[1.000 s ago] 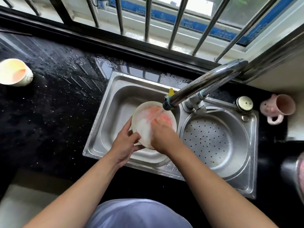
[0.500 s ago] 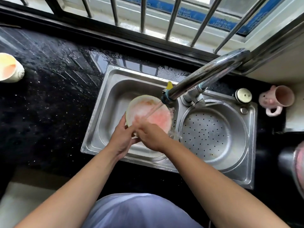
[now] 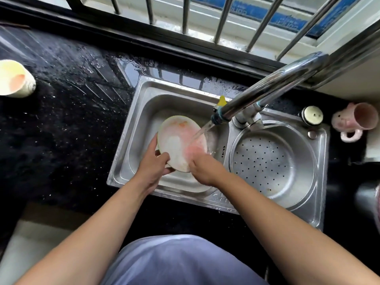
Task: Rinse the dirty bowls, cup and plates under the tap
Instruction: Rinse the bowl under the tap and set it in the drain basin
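A pale plate (image 3: 176, 138) smeared with orange-red residue is tilted over the left sink basin (image 3: 141, 112). Water runs from the tap (image 3: 267, 89) onto its right side. My left hand (image 3: 154, 165) grips the plate's lower left rim, thumb on the face. My right hand (image 3: 202, 165) has its fingers on the plate's lower right face in the water stream; how they are curled is blurred. A dirty cream bowl (image 3: 14, 79) lies on its side on the wet black counter at the far left. A pink mug (image 3: 355, 120) lies on its side at the right.
The right basin holds a perforated steel strainer (image 3: 271, 161). A round white cap (image 3: 312, 115) sits on the sink's back right corner. Window bars (image 3: 186, 15) run along the back. The black counter (image 3: 67, 112) is wet with drops.
The plate has turned and tilted more to the left in my hands. My right hand has slid across its face to the lower right. The view has shifted slightly.
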Demonstrator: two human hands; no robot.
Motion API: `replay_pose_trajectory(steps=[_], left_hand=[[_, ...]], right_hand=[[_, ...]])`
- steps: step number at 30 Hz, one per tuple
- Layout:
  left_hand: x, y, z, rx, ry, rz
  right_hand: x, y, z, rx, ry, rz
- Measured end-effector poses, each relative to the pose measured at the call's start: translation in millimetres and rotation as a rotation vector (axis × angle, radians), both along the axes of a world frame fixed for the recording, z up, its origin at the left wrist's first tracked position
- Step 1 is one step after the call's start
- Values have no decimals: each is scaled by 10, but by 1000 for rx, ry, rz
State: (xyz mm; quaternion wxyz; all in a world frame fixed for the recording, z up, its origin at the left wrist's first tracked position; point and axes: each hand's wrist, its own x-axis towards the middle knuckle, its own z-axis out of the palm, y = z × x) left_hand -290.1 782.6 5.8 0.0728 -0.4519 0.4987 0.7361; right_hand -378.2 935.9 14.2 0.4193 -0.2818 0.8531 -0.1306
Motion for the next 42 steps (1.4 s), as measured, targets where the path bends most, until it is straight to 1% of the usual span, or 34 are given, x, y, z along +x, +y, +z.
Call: replay_pose_trajectory(steps=[1, 2, 4, 5, 7, 9, 10, 11, 13, 15, 16, 18, 20, 21, 22, 24, 25, 26, 28, 30, 31, 33, 36, 37, 39, 40, 42], left_hand=[[8, 39, 6, -2, 0, -25], [15, 79, 15, 7, 1, -36], [22, 123, 33, 31, 16, -26], [19, 116, 35, 31, 27, -15], [13, 56, 45, 29, 46, 21], [22, -8, 45, 20, 31, 41], [24, -22, 43, 8, 25, 29], [29, -16, 41, -10, 23, 3], [47, 39, 39, -30, 6, -36], [59, 35, 31, -19, 6, -7], [60, 1, 19, -8, 14, 13], [65, -96, 5, -22, 2, 42], [66, -126, -7, -54, -17, 24], [61, -94, -12, -59, -7, -1], [59, -39, -10, -54, 10, -25], [64, 44, 2, -16, 46, -33], [60, 54, 5, 5, 59, -9], [52, 42, 5, 13, 60, 23], [71, -4, -13, -6, 20, 76], [73, 6, -25, -7, -15, 62], [78, 32, -32, -1, -16, 46], [105, 132, -51, 23, -3, 33], [111, 197, -71, 60, 48, 24], [108, 201, -77, 84, 62, 23], [89, 195, -91, 148, 64, 39], [76, 193, -96, 174, 54, 53], [51, 195, -101, 221, 27, 98]], right_hand=[[-41, -85, -11, 21, -11, -83], [-56, -208, 12, 5, -27, -110], [-17, -432, 61, -107, -26, -80], [42, -476, 100, -162, -68, -100], [135, -382, 107, -190, -72, -80], [117, -265, 36, -22, -82, 5], [56, -282, 9, 66, -69, -22], [-5, -333, -50, 89, -59, -99], [-57, -464, -84, 0, -49, -191], [7, -523, -28, -118, -134, -145], [44, -480, -21, -145, -186, -151], [98, -293, -63, -76, -181, -121], [14, -252, -152, 75, -94, -80], [-18, -300, -159, 106, -38, -94], [-24, -387, -121, 61, -15, -116], [45, -564, -5, -114, -39, -99], [93, -578, 19, -168, -65, -81], [124, -520, 26, -178, -89, -78], [84, -304, 1, -56, -102, -109], [-27, -156, -42, 146, -17, -87], [-61, -151, -53, 174, 16, -69], [-16, -231, -8, 88, -54, -33], [134, -258, -12, -103, -134, 43], [146, -165, -11, -149, -145, 3], [105, 124, 58, -216, -164, -251], [62, 299, 88, -236, -121, -392], [-73, 643, 141, -222, 29, -665]])
